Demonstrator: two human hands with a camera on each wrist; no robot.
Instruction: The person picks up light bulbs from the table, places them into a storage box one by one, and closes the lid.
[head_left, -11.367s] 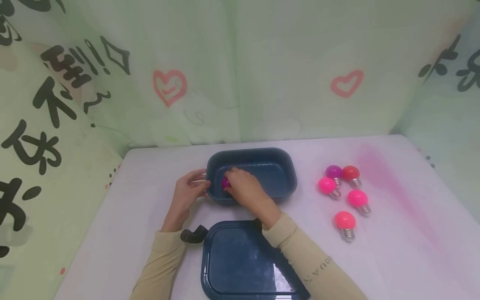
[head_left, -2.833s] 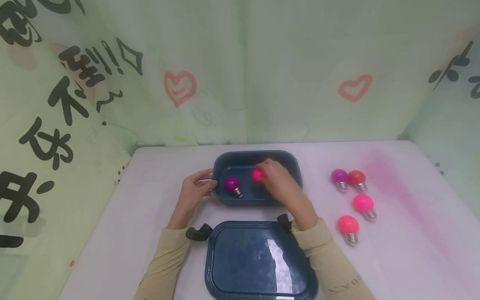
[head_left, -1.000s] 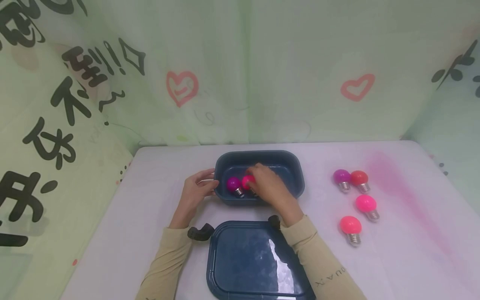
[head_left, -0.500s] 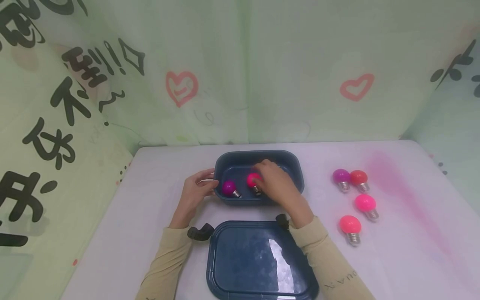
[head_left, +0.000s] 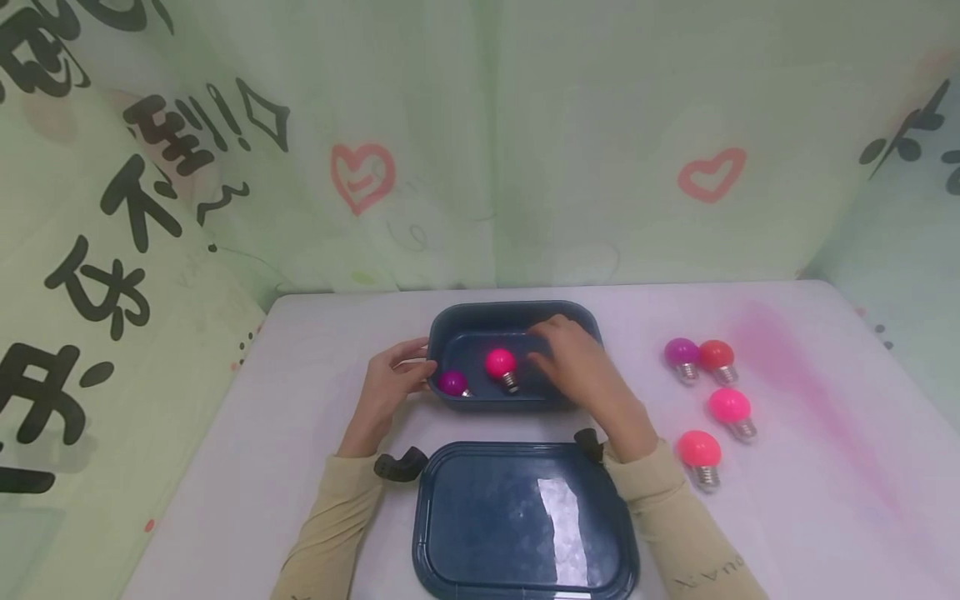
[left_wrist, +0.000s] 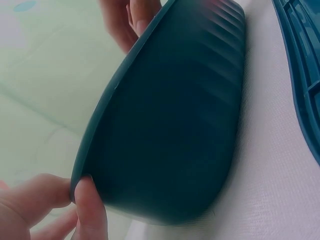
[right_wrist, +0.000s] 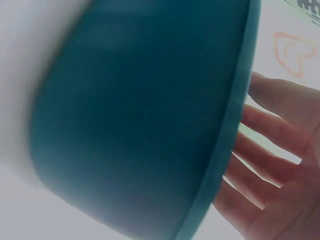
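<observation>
Inside the dark blue box lie two light bulbs. The pink bulb rests near the middle, its metal base toward me. A purple bulb sits in the front left corner, its base partly hidden by the front wall. My left hand pinches the box's left rim between thumb and fingers, as the left wrist view shows with the hand at the rim. Over the right part of the box my right hand is held with fingers spread and nothing in them; the right wrist view shows its palm bare.
A dark blue lid lies flat in front of the box. Several bulbs stay on the right of the white table: a purple one, a red one, a pink one and a coral one. Curtains stand behind.
A pink bulb has come from the table into the box. My right hand has let go of it and drawn right. The purple bulb has rolled toward the front left corner.
</observation>
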